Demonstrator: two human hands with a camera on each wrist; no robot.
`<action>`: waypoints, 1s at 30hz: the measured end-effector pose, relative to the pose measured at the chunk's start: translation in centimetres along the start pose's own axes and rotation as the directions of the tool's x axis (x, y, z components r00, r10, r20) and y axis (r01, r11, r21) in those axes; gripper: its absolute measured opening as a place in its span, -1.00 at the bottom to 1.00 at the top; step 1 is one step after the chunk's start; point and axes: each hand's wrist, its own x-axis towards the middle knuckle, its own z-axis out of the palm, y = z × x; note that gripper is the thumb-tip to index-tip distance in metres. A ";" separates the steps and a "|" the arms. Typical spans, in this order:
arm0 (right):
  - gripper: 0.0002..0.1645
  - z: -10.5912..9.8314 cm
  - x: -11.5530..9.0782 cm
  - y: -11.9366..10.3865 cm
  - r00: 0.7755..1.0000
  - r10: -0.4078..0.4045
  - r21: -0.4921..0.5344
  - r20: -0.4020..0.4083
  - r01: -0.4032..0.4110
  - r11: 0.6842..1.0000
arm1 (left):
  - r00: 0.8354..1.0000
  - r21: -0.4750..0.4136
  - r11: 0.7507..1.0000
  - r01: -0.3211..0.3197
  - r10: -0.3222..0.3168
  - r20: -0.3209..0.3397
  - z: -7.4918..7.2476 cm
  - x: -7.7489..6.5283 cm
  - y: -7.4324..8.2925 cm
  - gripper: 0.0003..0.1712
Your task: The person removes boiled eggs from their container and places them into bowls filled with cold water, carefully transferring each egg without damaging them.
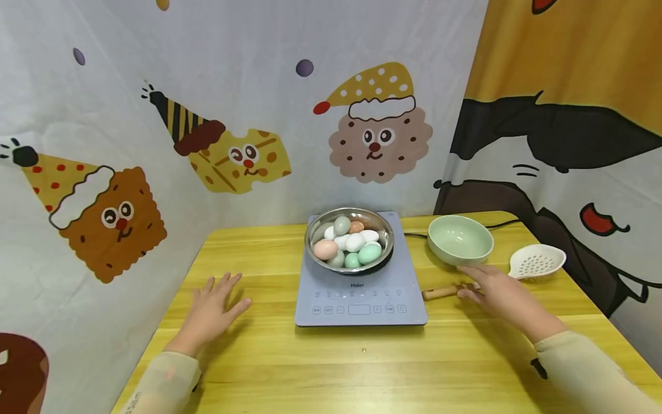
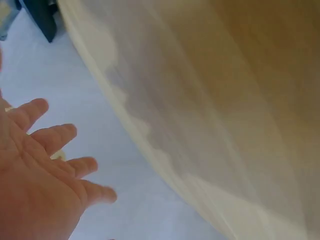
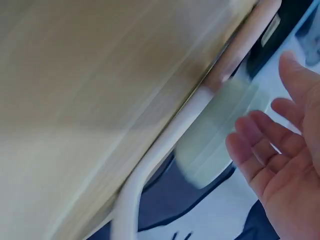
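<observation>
My left hand [image 1: 211, 310] hovers over the left part of the table with its fingers spread, touching nothing. In the left wrist view the left hand [image 2: 45, 175] shows an empty palm. On the right, my right hand [image 1: 504, 296] is above a slotted spoon [image 1: 537, 263] with a white perforated head and a wooden handle. The right wrist view shows a gap between the right hand [image 3: 280, 150] and the spoon's handle [image 3: 235, 55]; the fingers bend slightly and hold nothing. Just beyond this hand stands a pale green bowl [image 1: 459, 238].
A Haier induction cooker [image 1: 357, 310] lies mid-table. On it, a steel bowl [image 1: 309, 244] holds several white, pink, brown and green eggs [image 1: 354, 242]. A black cord [image 1: 501, 224] runs behind the green bowl. A curtain with cartoon prints [image 1: 258, 69] hangs along the table's back edge.
</observation>
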 end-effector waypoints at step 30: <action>-0.75 3.3 1.8 -2.1 0.983 -0.184 -0.110 -0.005 0.182 0.977 | 0.998 -0.080 0.995 -0.061 0.063 0.014 0.4 -1.4 3.2 -0.15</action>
